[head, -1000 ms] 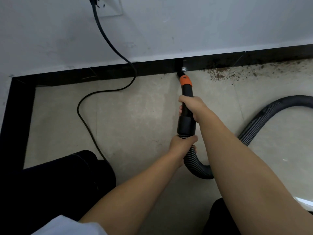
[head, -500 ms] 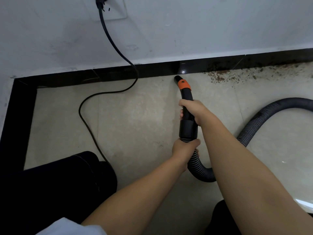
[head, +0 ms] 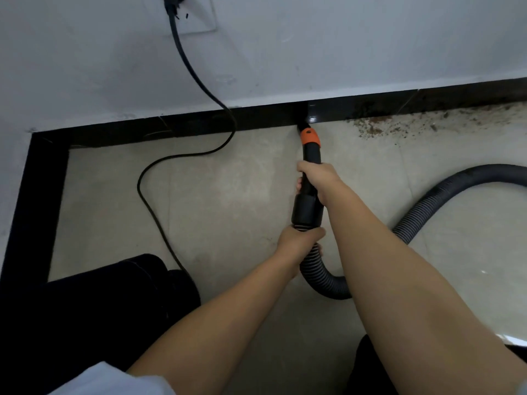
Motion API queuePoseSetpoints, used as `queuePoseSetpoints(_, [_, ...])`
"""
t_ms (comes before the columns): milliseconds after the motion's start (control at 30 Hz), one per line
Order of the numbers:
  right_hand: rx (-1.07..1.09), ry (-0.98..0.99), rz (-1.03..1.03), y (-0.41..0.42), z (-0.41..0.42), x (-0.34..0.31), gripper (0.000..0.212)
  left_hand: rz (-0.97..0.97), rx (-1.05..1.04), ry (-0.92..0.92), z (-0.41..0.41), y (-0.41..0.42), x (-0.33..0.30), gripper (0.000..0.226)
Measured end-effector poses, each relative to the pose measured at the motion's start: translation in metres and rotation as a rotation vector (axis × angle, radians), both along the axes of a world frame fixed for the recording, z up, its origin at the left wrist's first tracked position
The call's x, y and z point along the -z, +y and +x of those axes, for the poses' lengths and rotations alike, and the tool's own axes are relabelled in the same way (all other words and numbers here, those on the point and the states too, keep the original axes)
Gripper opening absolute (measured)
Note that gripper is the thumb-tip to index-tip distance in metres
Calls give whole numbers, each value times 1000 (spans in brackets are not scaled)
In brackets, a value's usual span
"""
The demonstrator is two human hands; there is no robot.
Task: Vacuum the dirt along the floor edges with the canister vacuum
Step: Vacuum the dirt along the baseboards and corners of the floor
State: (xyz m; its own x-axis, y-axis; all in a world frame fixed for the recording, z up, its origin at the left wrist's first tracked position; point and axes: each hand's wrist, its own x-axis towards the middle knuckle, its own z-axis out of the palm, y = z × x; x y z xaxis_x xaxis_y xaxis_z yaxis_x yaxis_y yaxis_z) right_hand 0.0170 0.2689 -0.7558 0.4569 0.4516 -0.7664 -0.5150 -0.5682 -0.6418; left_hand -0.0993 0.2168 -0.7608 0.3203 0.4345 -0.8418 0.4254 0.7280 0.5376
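From nine o'clock to the middle, the floor edge [head: 182, 141] is seen free of visible dirt, so that stretch is judged done. At centre, the hose [head: 310, 263] is gripped by the left hand [head: 299, 240], the wand [head: 309, 178] by the right hand [head: 319, 175], nozzle tip at the baseboard [head: 256, 118] at twelve. Toward two o'clock, brown dirt [head: 399, 126] is left to clear.

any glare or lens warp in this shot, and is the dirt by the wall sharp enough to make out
Head view: a small glare spot on the glossy black baseboard just past the nozzle; wide-angle warp bows the baseboard line and stretches the forearms; the dirt reads as soft brown specks, not crisp; light is dim and even, the lower left corner falls into dark.
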Motion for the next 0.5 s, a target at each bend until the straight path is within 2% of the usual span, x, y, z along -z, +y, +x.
queuePoseSetpoints(233, [173, -13, -53, -51, 36, -2, 13, -37, 218, -25, 28, -30, 0, 10])
queuePoseSetpoints(500, [282, -7, -88, -107, 73, 0, 10, -63, 306, -43, 59, -74, 3, 14])
